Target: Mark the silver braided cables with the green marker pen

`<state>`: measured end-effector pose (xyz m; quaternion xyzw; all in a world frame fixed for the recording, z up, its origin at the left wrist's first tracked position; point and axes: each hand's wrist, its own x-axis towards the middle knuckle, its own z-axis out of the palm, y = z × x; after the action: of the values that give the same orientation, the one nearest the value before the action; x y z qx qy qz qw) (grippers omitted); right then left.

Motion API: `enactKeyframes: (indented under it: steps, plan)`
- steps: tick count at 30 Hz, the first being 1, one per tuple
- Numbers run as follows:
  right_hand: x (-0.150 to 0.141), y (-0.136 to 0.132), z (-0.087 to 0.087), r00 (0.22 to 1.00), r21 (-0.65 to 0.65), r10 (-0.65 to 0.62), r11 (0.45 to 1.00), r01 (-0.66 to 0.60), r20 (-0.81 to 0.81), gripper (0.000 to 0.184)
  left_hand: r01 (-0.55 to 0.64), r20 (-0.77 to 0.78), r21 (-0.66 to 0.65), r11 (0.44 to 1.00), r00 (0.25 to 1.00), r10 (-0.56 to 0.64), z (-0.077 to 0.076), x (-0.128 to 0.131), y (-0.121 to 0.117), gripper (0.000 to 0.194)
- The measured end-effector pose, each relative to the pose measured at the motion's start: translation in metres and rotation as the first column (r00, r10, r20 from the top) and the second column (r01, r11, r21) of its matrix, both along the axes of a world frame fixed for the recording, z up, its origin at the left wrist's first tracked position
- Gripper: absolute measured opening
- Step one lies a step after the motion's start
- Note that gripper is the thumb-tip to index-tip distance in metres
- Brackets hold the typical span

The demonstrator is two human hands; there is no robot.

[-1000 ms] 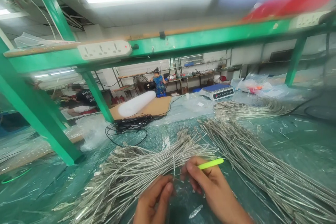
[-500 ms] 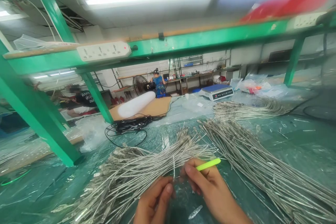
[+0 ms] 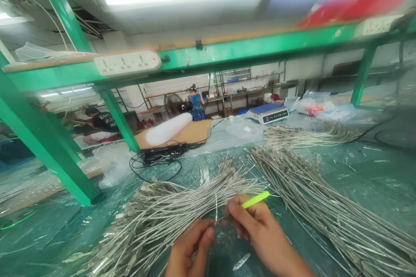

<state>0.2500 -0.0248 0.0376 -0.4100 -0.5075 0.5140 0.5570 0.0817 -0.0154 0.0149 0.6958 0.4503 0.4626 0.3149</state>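
Note:
My left hand (image 3: 191,246), low in the middle of the head view, is closed, thumb against forefinger, on a thin silvery cable (image 3: 216,207). A short pale strand of it stands up at the fingertips. Just to the right, my right hand (image 3: 256,229) is closed around a neon-yellow pen-like tool (image 3: 255,200). Its handle points up and right. A thin tip reaches toward the left fingertips, though its exact shape is too small to tell. Behind and left of my hands lies a thick bundle of silvery braided cables (image 3: 182,203); another cable bundle (image 3: 312,190) lies to the right.
A third cable bundle (image 3: 302,135) lies farther back, near a blue-topped scale (image 3: 268,113) and plastic bags (image 3: 313,104). Black cables (image 3: 165,151) coil beside a white roll (image 3: 169,129). A green frame (image 3: 260,47) with power strips (image 3: 128,63) crosses above. Two people sit beyond.
The yellow tool's handle end has shifted slightly left and up, tilting more steeply, as my right hand turns a little. My left hand stays nearly in place.

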Motion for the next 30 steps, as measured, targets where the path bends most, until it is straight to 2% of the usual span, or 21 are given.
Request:
enactKeyframes:
  steps: [4,9,15,19,23,25,27,30]
  plan:
    - [-0.001,-0.004,-0.001,0.987,0.102,-0.078,0.993,0.064,0.141,0.031,-0.015,-0.033,0.083,0.996,0.999,0.018,0.002,0.001,-0.001,0.013]
    - [-0.001,0.0,-0.002,0.999,0.013,-0.025,1.0,0.024,0.024,0.036,-0.047,-0.022,0.114,0.992,0.999,0.05,0.002,0.002,-0.003,0.009]
    - [-0.005,0.006,-0.007,0.995,-0.062,-0.013,0.998,0.007,-0.098,0.034,-0.057,-0.017,-0.019,0.998,0.998,0.057,-0.001,0.002,-0.002,0.009]
    - [-0.008,0.004,-0.01,0.999,0.001,-0.045,0.999,0.045,0.005,0.037,-0.03,0.08,-0.089,0.996,0.996,0.037,0.0,0.003,-0.001,0.012]
    - [-0.009,0.002,-0.01,0.992,0.055,-0.091,0.995,0.087,0.091,0.04,-0.041,0.076,-0.147,0.988,0.996,0.053,-0.005,0.001,0.001,0.015]
    - [-0.01,0.004,-0.012,0.998,-0.006,-0.063,0.998,0.063,0.021,0.04,-0.059,0.065,-0.173,0.983,0.995,0.071,-0.008,0.0,0.002,0.017]
    - [-0.012,0.007,-0.016,0.989,-0.081,-0.043,0.996,0.032,-0.14,0.037,-0.056,0.089,-0.194,0.979,0.993,0.075,-0.01,-0.001,0.003,0.019]
    - [-0.016,0.014,-0.024,0.918,-0.15,-0.035,0.988,-0.026,-0.394,0.035,-0.032,0.17,-0.227,0.973,0.983,0.072,-0.008,0.0,0.003,0.02]
